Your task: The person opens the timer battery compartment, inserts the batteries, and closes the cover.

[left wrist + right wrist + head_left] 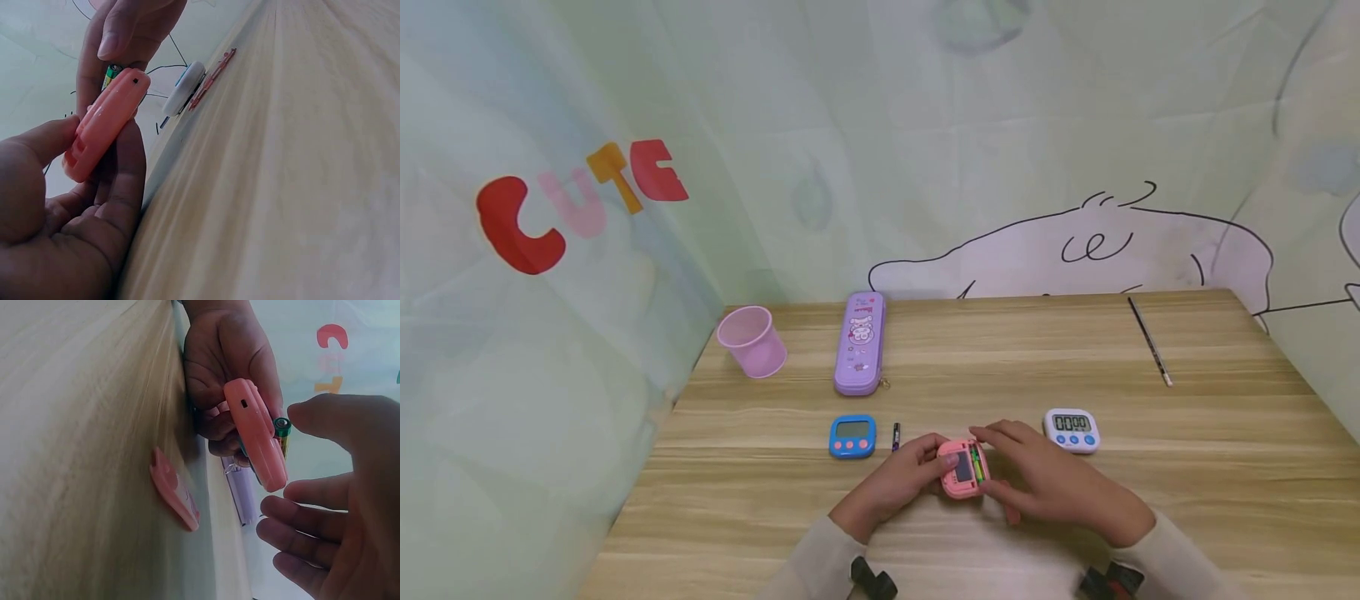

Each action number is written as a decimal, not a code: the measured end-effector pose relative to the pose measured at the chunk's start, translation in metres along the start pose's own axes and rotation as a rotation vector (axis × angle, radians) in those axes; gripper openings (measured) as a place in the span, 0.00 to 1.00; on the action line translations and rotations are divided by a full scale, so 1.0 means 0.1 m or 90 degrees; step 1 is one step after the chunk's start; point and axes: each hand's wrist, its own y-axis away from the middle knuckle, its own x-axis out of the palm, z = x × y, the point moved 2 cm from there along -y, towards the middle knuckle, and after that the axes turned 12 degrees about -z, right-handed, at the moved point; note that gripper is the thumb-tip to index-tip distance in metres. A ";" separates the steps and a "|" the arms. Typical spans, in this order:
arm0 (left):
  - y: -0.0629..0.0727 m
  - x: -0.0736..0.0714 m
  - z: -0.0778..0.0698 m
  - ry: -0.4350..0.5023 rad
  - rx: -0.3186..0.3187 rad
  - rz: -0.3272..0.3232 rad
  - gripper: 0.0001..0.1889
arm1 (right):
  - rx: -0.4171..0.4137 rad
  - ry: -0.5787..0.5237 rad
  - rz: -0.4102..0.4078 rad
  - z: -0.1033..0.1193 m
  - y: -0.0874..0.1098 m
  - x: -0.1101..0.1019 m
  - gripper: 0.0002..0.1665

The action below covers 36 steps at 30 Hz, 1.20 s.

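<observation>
Battery (977,464) at 9 o'clock from right hand (1048,479), thumb just beside its end

Pink timer (957,481) is pinched in left hand (901,482), thumb on top, fingers under. Battery sits on the timer's 3 o'clock side, long axis roughly 12 to 6, leaning slightly 11 to 5; one end sticks up clear of the casing in both wrist views. Right hand is the nearer one, fingers spread with a wide gap to the thumb, gripping nothing; thumb contact with battery, can't tell. Cover (1012,510) lies on table (940,550), about 4 o'clock from pink timer
</observation>
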 end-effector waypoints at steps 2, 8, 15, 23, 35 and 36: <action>0.00 0.00 0.00 0.001 -0.001 0.001 0.19 | 0.004 -0.002 0.008 -0.01 0.00 0.01 0.39; 0.00 0.00 -0.01 0.003 -0.001 0.003 0.19 | -0.001 -0.002 0.005 -0.03 0.01 0.02 0.35; 0.00 0.01 -0.01 -0.002 0.005 0.004 0.19 | 0.021 -0.019 0.017 -0.06 0.01 0.04 0.34; 0.01 -0.01 -0.03 -0.058 0.009 -0.007 0.19 | 0.045 -0.039 0.026 -0.08 0.01 0.07 0.35; 0.02 -0.01 -0.05 -0.099 0.015 -0.019 0.18 | 0.112 -0.122 0.056 -0.06 0.00 0.11 0.35; 0.02 -0.01 -0.05 -0.103 0.015 -0.019 0.18 | 0.118 -0.142 0.060 -0.06 0.00 0.11 0.34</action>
